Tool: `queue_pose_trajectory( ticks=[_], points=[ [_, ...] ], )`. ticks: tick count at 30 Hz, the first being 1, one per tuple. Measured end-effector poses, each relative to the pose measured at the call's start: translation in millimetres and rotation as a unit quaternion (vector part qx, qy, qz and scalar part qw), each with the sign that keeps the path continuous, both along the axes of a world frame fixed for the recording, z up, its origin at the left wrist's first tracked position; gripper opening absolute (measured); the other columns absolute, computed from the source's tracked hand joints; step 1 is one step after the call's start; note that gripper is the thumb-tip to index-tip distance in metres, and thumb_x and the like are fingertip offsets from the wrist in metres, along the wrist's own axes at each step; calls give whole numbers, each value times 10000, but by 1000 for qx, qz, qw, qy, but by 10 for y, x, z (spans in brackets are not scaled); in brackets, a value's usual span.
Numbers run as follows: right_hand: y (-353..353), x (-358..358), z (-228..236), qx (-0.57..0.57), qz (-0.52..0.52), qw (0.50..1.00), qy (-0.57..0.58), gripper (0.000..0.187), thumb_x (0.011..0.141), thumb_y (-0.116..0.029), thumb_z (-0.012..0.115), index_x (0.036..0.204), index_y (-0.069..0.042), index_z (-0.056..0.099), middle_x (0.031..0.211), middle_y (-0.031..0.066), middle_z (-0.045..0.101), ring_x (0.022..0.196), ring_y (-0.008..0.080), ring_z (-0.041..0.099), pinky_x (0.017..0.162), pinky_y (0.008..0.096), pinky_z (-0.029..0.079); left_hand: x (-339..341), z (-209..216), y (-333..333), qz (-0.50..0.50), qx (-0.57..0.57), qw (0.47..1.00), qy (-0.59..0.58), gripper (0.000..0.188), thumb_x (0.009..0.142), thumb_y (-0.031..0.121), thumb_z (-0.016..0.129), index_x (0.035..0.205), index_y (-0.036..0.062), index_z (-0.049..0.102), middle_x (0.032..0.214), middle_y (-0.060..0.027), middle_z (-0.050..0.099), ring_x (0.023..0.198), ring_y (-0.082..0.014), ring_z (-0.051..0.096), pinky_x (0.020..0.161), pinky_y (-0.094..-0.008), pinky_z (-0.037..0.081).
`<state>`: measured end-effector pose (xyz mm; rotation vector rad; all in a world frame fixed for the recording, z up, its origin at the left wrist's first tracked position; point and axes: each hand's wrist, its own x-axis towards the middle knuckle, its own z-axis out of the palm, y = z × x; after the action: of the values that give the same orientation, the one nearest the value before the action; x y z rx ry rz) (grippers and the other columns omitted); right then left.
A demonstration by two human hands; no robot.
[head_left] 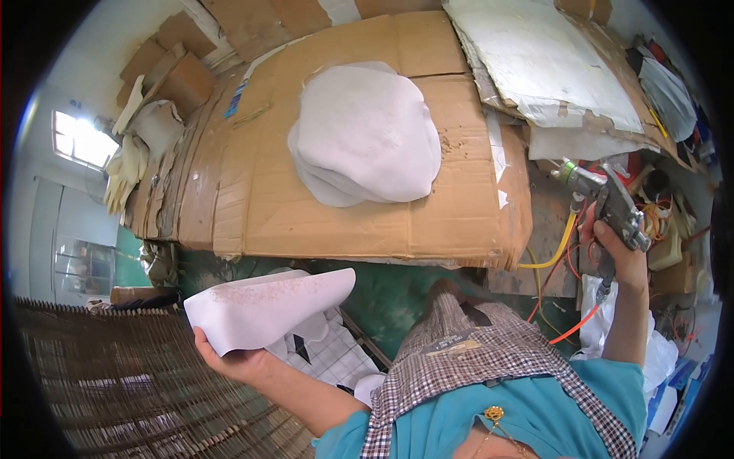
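My left hand point(233, 365), low on the left, grips the edge of a pale, curved soft sheet point(267, 306). Brownish specks cover part of the sheet's upper face. At the right, my right hand point(621, 252) is wrapped round the handle of a spray gun point(608, 195), its nozzle end toward the left. A yellow hose point(564, 241) and an orange hose point(577, 327) run from the gun; its trigger is partly hidden. A loose stack of similar pale sheets point(367, 134) lies on the cardboard-covered table point(267, 214), apart from both hands.
Below my left forearm are more pale pieces on a white checked surface point(336, 356), beside a brown slatted rack point(138, 375). Pale gloves point(125, 172) hang at the table's left end. A white board point(550, 65) lies at the far right. A plastic bag point(661, 352) is near my right arm.
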<state>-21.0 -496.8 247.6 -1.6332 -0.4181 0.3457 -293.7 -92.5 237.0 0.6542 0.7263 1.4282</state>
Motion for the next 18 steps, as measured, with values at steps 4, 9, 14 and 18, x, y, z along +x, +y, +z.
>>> queue_pose_trajectory(
  ticks=[4,9,14,18],
  points=[
    [3,63,-30,-30,-5,999,-22,258,778,-109,595,1005,1,539,758,43,558,657,106,537,561,233,445,-16,-3,16,12,13,1000,5,374,800,274,525,1058,4,553,1012,-102,594,924,-243,581,780,-378,495],
    [415,472,-458,-32,85,996,-27,525,760,-60,613,1240,-9,407,837,30,542,721,104,520,663,235,439,-62,-59,87,22,-24,999,33,448,781,283,523,1114,-17,510,1064,-139,570,963,-268,567,831,-402,474],
    [1571,1121,-1508,-134,74,962,-228,512,772,-56,614,1243,-26,415,978,93,565,887,198,545,790,305,433,-155,-70,100,40,-32,999,-10,371,804,223,524,1093,-11,525,1061,-125,582,976,-269,561,860,-406,456],
    [2181,664,-2049,-191,101,855,-472,465,799,-136,613,1215,-13,446,1111,163,555,1004,277,537,859,371,412,-362,-86,15,77,-64,995,-28,368,815,221,515,1091,-23,519,1082,-130,570,1004,-278,546,874,-412,448]
  ],
)
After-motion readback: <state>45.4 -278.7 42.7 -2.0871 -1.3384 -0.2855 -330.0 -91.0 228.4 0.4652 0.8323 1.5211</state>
